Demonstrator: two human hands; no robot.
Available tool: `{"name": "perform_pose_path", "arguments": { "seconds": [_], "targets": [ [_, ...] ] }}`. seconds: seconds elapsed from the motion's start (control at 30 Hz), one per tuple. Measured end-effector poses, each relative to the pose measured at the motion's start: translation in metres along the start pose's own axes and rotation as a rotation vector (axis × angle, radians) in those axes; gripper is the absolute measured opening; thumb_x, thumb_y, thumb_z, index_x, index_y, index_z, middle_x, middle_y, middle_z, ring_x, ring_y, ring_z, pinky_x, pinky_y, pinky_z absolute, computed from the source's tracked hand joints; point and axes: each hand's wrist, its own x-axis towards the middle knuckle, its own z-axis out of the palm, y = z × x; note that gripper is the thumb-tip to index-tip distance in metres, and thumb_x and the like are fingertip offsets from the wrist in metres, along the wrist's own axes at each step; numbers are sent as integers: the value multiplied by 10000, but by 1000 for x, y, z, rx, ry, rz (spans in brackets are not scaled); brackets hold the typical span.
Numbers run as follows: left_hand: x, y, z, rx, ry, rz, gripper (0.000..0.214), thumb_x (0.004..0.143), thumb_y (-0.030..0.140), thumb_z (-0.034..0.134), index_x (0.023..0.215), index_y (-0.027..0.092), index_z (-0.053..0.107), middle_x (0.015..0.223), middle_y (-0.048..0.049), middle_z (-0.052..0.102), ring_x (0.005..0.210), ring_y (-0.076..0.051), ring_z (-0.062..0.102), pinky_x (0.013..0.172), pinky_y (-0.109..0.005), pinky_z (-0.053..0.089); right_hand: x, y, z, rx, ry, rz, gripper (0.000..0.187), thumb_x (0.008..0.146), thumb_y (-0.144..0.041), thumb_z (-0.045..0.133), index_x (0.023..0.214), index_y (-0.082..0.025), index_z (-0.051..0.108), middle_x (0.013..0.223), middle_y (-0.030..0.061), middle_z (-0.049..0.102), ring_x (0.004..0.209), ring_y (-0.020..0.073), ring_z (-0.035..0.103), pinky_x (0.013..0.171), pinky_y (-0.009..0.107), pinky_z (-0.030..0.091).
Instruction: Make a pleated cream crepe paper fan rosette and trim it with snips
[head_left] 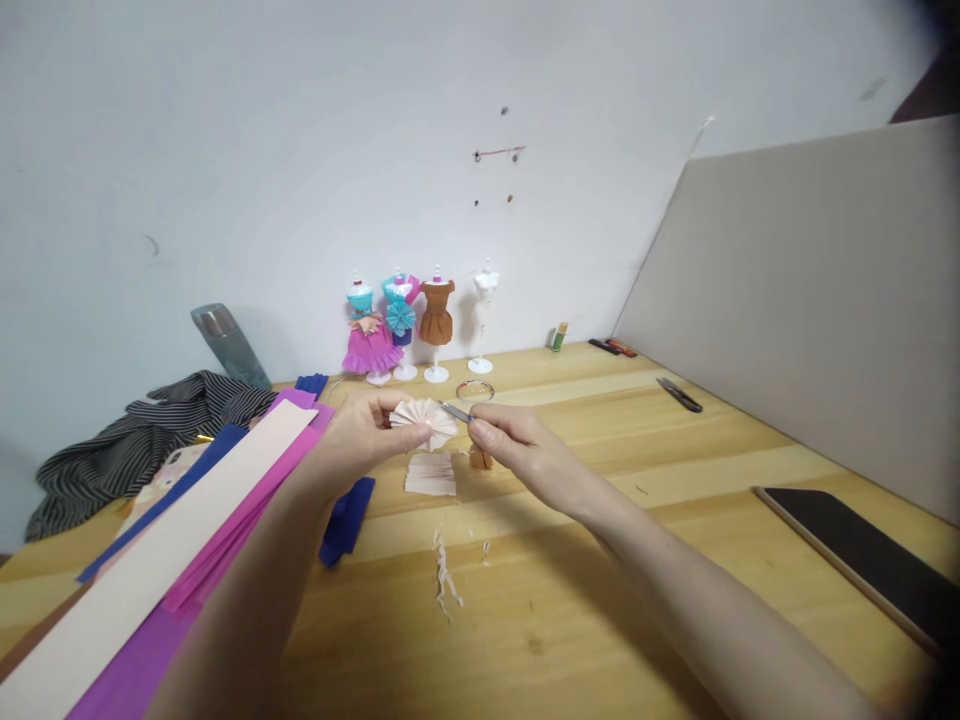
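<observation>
My left hand pinches a pleated, pale pink paper fan between thumb and fingers, its folds spread out in a rounded shape. From the right, my right hand grips a slim, pointed metal tool, its tip at the fan's right edge. Whether it is tweezers or small snips I cannot make out. Below the fan, a crinkled pale pink paper piece lies on the table. A small brown piece shows just under my right hand. Thin pale paper scraps are scattered nearer to me.
Several small dress stands line the wall, one white and undressed. Long paper strips lie left, near a striped cloth and a bottle. Scissors and a dark flat device are right; a clear ring lies behind.
</observation>
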Motion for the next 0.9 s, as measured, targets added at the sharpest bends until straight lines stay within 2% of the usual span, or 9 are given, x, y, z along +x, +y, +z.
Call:
{"name": "perform_pose_path", "arguments": {
  "seconds": [0.23, 0.27, 0.33, 0.4, 0.43, 0.53, 0.67, 0.77, 0.9],
  "targets": [
    [1, -7, -6, -65, -46, 45, 174, 711, 293, 727, 827, 166, 704, 807, -11, 710, 787, -154, 628, 734, -248, 462, -3, -4, -6, 49, -17, -43, 443, 925, -482, 343, 622, -181, 457, 600, -16, 419, 586, 123, 395, 557, 266, 300],
    [2, -8, -6, -74, -51, 50, 169, 715, 296, 723, 816, 161, 704, 800, -13, 707, 773, -150, 623, 728, -248, 459, -4, -6, -7, 39, -73, -80, 430, 925, -472, 346, 627, -180, 450, 600, -21, 410, 577, 117, 383, 548, 260, 290],
    [3, -9, -7, -90, -55, 45, 180, 720, 309, 718, 801, 149, 703, 783, -21, 700, 740, -142, 609, 709, -247, 453, -6, -10, -8, -35, -275, -148, 369, 915, -413, 391, 640, -176, 453, 594, -31, 403, 552, 103, 366, 534, 247, 274],
    [4, -10, -7, -95, -49, 26, 206, 717, 326, 718, 794, 136, 701, 762, -27, 691, 712, -137, 595, 685, -247, 448, -8, -14, -5, -210, -443, -139, 263, 877, -313, 477, 659, -167, 490, 593, -31, 427, 536, 93, 358, 527, 242, 258],
    [4, -10, -7, -90, -45, 18, 216, 716, 333, 717, 795, 132, 700, 755, -29, 686, 705, -135, 589, 676, -247, 444, -10, -16, -4, -318, -465, -107, 208, 849, -267, 518, 669, -162, 515, 597, -25, 448, 535, 94, 358, 525, 245, 247],
    [3, -9, -6, -59, -34, 12, 229, 716, 344, 715, 787, 127, 694, 735, -24, 668, 683, -126, 569, 653, -241, 430, -12, -19, -1, -496, -427, -53, 130, 807, -233, 577, 699, -162, 562, 613, -3, 496, 545, 103, 365, 528, 256, 230],
    [3, -5, -5, -55, -56, -10, 223, 707, 341, 712, 765, 128, 685, 720, -17, 651, 662, -115, 551, 634, -233, 413, -12, -17, -7, -350, -376, -116, 192, 852, -290, 529, 698, -176, 526, 584, -27, 478, 525, 97, 365, 529, 250, 246],
    [4, -5, -2, -106, -92, -40, 230, 698, 354, 711, 742, 130, 678, 699, -11, 640, 647, -110, 545, 626, -229, 413, -9, -13, -12, -204, -159, -95, 254, 844, -332, 510, 646, -182, 457, 575, -36, 411, 524, 99, 346, 516, 249, 243],
    [8, -11, 3, -197, -128, -98, 246, 692, 357, 721, 787, 132, 690, 718, -17, 657, 652, -107, 561, 639, -228, 438, 0, 0, -10, 67, 166, 16, 254, 782, -377, 559, 669, -197, 420, 583, -51, 342, 520, 96, 324, 497, 247, 243]
  ]
}}
